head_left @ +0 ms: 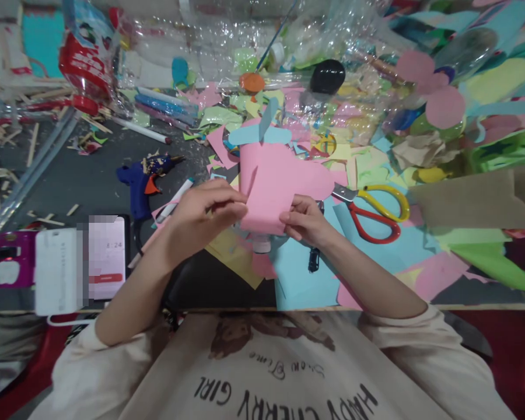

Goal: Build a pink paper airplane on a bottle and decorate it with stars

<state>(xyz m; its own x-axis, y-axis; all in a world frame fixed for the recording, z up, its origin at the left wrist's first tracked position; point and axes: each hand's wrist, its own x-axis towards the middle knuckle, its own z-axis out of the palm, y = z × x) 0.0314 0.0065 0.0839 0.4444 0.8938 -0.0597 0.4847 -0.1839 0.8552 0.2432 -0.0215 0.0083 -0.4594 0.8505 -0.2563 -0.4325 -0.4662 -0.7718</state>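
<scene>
In front of me a piece of pink paper [269, 186] is bent over, with a rounded lobe to its right. My left hand [207, 213] pinches its left edge between thumb and fingers. At the lower right edge, my right hand [304, 219] grips the same paper. Light blue paper strips [269, 134] cross at its far end; whether they are attached I cannot tell. A white cap [262, 244] peeks out below the paper, and what it belongs to is mostly hidden. Right of my right hand lie scissors [371, 213] with one yellow and one red handle.
A blue glue gun [142, 181] lies left of my left hand, near a phone [109, 256] and a white power bank [58, 271]. Paper scraps [221, 116] and clear plastic cover the back. A red-labelled bottle [87, 67] stands back left; brown cardboard [472, 192] lies right.
</scene>
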